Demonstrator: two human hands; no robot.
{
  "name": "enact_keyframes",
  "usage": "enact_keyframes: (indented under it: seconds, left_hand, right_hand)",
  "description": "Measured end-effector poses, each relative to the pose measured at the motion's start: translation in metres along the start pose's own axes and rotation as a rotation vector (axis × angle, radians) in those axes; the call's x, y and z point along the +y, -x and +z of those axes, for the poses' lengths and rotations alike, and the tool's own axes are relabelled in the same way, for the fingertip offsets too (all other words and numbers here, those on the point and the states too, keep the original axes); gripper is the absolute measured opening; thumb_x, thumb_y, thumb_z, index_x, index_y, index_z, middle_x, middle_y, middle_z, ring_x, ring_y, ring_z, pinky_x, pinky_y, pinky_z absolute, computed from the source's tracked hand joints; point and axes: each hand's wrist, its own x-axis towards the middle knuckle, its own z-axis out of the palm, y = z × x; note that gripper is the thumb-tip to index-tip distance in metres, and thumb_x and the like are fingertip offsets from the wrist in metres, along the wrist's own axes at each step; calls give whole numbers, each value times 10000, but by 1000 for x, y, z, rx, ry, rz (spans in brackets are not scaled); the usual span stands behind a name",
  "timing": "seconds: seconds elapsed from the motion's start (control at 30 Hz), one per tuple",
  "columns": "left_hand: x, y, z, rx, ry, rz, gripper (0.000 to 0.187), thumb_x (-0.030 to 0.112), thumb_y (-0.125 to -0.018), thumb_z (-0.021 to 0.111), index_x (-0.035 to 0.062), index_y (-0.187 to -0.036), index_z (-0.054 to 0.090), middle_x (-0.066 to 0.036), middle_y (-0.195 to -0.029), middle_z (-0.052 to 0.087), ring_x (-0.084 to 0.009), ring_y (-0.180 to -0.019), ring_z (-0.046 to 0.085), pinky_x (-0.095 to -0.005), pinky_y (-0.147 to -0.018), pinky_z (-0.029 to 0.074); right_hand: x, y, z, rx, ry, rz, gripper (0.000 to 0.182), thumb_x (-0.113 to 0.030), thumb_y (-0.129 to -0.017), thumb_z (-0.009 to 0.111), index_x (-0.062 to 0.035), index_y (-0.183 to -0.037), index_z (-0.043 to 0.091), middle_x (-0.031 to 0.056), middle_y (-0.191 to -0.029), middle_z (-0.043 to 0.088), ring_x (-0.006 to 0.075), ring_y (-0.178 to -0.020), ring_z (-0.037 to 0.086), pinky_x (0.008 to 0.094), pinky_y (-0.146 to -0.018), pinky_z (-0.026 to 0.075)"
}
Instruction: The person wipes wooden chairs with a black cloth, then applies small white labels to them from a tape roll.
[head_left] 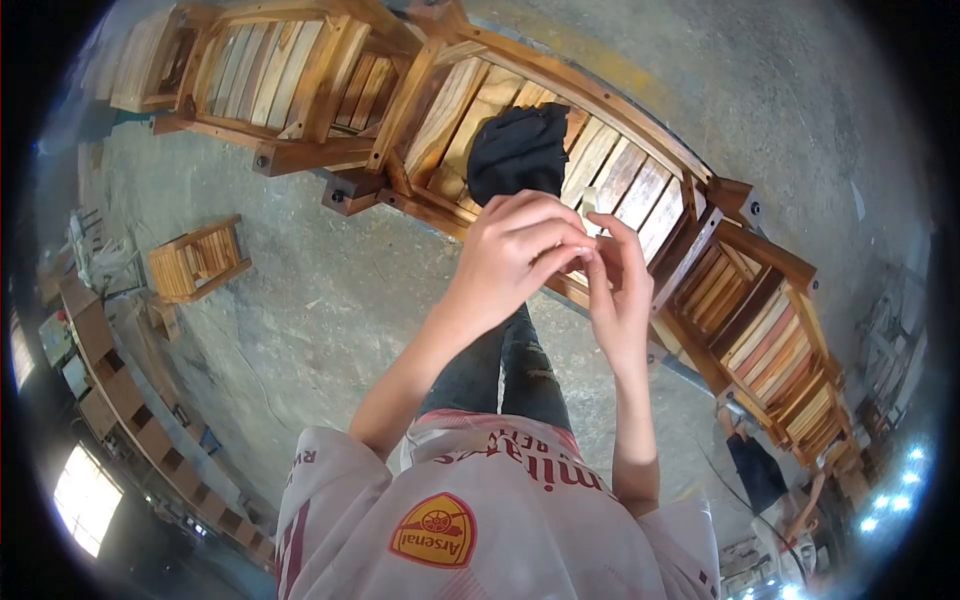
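Observation:
My left hand [525, 245] and my right hand [620, 272] meet in front of my body, thumbs and fingertips pinched together. A small pale strip [590, 202] sticks up between them, its lower part hidden by the fingers. Both hands are closed on it. Below them in view lies a slatted wooden frame piece [640, 190], like a chair or bench part with dark-stained rails. A crumpled black cloth [515, 150] rests on its slats, just beyond my left hand.
More slatted wooden pieces join the row at left [265, 75] and right [765, 340]. A small slatted piece [200, 258] stands on the concrete floor [300, 270]. Another person [775, 490] is at lower right. Stacked wooden parts [130, 400] line the left side.

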Motion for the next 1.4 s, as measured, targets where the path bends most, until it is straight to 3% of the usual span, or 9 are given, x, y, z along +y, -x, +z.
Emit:
enact_keyframes:
  seconds: [0.1,0.5,0.6,0.73,0.87,1.0,1.1,1.2,1.4]
  left_hand:
    - [-2,8,7,77,111,-146,114,14,-775,712,23,-888,696,-87,-925,651,-212,-832,638,-303,-730,495]
    - [-30,-11,20,407,273,-328,46,-10,-841,659,7,-883,653,-98,-895,636,-167,-831,619,-276,-731,473]
    - [-91,-36,-27,895,401,-671,72,95,-931,597,30,-944,626,-31,-918,645,-98,-807,590,-234,-701,463]
    - [-125,-69,-36,613,32,-302,91,90,-880,662,7,-916,674,-75,-838,630,-134,-681,557,-252,-665,449]
    - [-164,-93,-33,504,-67,-542,92,93,-848,684,15,-896,692,-105,-677,576,-173,-575,538,-294,-570,441]
    - [-182,-102,-24,464,-127,-495,106,97,-842,687,13,-906,695,-151,-717,643,-249,-582,595,-319,-583,469]
    - [-197,-106,-18,545,-177,-322,99,81,-832,708,23,-912,715,-83,-563,480,-132,-478,368,-271,-469,340]
    - [-205,-108,-16,570,-217,-171,111,86,-821,720,21,-911,716,-111,-619,576,-151,-470,438,-287,-479,389]
    - [-200,-104,-18,569,-265,-229,105,81,-815,722,29,-905,724,-123,-712,650,-181,-546,589,-289,-522,456]
  right_hand:
    - [1,-10,3,40,52,-43,77,4,-956,526,35,-1008,573,91,-800,647,116,-730,644,261,-674,517]
    - [4,-35,45,222,215,-95,87,-38,-967,537,49,-977,540,125,-799,642,150,-673,645,271,-618,514]
    - [18,-13,40,246,153,-23,84,-39,-975,525,43,-987,534,120,-829,654,138,-681,643,258,-630,514]
    - [30,-1,38,129,78,174,81,-43,-988,497,33,-983,524,112,-850,650,126,-695,628,248,-658,497]
    - [23,-13,40,17,113,180,84,-46,-993,486,33,-991,514,122,-882,650,124,-707,624,248,-670,492]
    - [27,-19,38,19,75,204,87,-48,-993,488,34,-989,515,121,-877,648,123,-711,625,249,-674,498]
    - [30,-19,35,35,67,227,93,-57,-995,491,33,-990,517,118,-869,643,125,-714,625,250,-680,501]
    - [29,-20,31,44,61,229,103,-67,-997,494,33,-993,520,116,-862,639,126,-714,625,251,-684,503]
    - [34,-15,26,75,55,169,83,-40,-971,524,41,-982,542,136,-845,671,141,-688,655,264,-651,528]
